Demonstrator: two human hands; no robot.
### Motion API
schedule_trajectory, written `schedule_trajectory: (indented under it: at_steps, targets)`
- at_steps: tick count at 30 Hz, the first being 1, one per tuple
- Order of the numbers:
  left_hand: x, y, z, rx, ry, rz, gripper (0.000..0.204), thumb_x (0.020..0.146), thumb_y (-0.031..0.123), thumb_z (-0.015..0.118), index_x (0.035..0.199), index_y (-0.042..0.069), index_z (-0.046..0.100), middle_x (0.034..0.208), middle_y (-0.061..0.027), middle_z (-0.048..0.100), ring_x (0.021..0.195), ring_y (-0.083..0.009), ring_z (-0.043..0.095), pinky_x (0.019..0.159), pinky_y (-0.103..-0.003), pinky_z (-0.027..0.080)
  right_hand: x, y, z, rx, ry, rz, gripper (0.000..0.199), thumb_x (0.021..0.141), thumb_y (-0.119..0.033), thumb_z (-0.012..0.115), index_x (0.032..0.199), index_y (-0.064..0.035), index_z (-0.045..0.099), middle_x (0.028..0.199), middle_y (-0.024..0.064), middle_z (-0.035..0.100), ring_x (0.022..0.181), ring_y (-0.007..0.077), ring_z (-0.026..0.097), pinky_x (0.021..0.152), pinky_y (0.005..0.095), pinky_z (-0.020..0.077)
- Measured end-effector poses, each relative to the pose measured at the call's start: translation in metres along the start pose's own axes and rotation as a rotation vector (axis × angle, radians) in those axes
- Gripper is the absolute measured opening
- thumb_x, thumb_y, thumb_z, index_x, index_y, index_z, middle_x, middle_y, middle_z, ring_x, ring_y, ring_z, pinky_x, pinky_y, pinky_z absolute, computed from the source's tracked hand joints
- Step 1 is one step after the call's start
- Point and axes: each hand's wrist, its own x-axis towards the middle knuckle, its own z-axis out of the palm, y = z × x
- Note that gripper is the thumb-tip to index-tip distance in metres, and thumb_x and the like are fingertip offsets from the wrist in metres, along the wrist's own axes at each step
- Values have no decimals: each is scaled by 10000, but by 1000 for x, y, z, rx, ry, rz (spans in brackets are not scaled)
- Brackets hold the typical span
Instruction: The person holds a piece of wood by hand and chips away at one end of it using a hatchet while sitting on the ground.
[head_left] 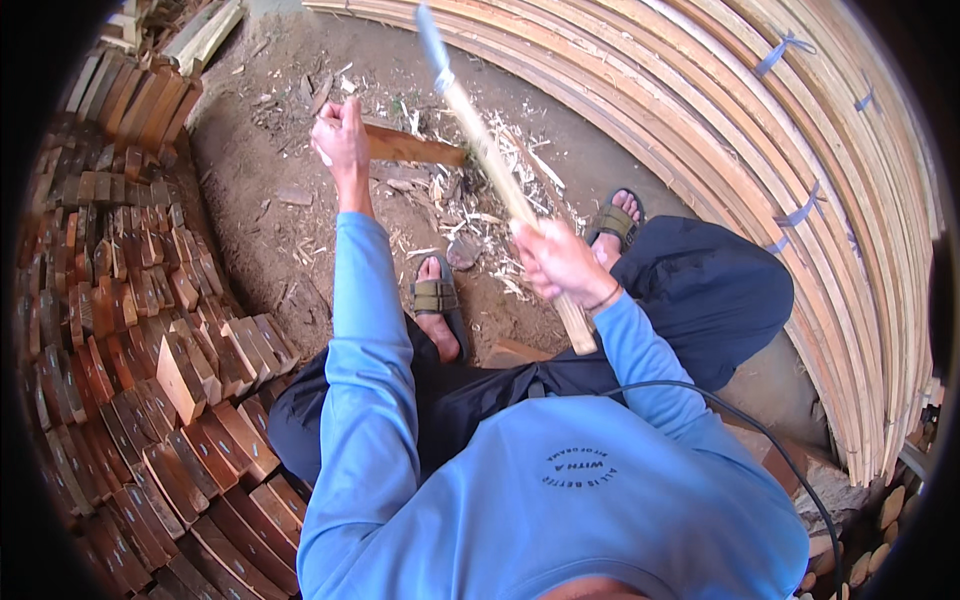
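My left hand [342, 140], at the end of a stretched arm, is closed round one end of a short brown wooden board [415, 148]. The board lies nearly level, its other end pointing right above the wood chips. My right hand [566, 262] grips a long pale wooden handle near its lower end. This handle belongs to a wooden-handled blade tool [492, 160], raised up and to the left across the board's right end. Its narrow metal blade is blurred, so its exact shape cannot be made out. Blade and board appear apart.
Curved rows of stacked wooden blocks [215, 450] fill the left side. Long bent planks [720, 130], tied with blue strips, lie along the right. Pale wood chips [505, 225] litter the dirt floor around my sandalled feet [437, 300]. A black cable [765, 435] runs over my right side.
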Motion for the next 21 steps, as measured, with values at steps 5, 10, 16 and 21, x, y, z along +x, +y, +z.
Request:
schedule_trajectory:
  at_steps: [5, 10, 16, 21]
  targets:
    - [-13, 23, 16, -137, -40, -5, 482, 949, 464, 433, 864, -3, 517, 755, -105, 523, 705, -187, 469, 650, -377, 410, 47, -31, 4, -266, 224, -404, 261, 926, -229, 686, 1106, -47, 635, 752, 25, 602, 516, 84, 537, 411, 252, 431]
    - [-35, 53, 46, -311, -229, 31, 516, 1001, 503, 374, 1100, 1, 450, 1069, -133, 443, 997, -215, 449, 892, -378, 395, 114, -55, 22, -590, 355, -1043, 566, 764, -185, 832, 1268, -59, 606, 1169, 145, 670, 1032, 244, 662, 888, 373, 536]
    - [-37, 92, 26, -330, -316, -58, 629, 1014, 582, 309, 1310, 28, 343, 1328, -188, 448, 1285, -322, 391, 1111, -497, 269, 135, -69, 28, -531, 313, -970, 707, 666, -229, 897, 1283, -66, 593, 1232, 158, 654, 1148, 289, 636, 983, 372, 507]
    - [37, 175, -73, -271, 211, 103, 261, 926, 215, 549, 1098, 24, 504, 1075, -163, 545, 918, -241, 566, 887, -348, 481, 146, -71, 44, -651, 405, -995, 617, 740, -324, 819, 1219, 8, 614, 1144, 186, 657, 1055, 337, 650, 953, 402, 504]
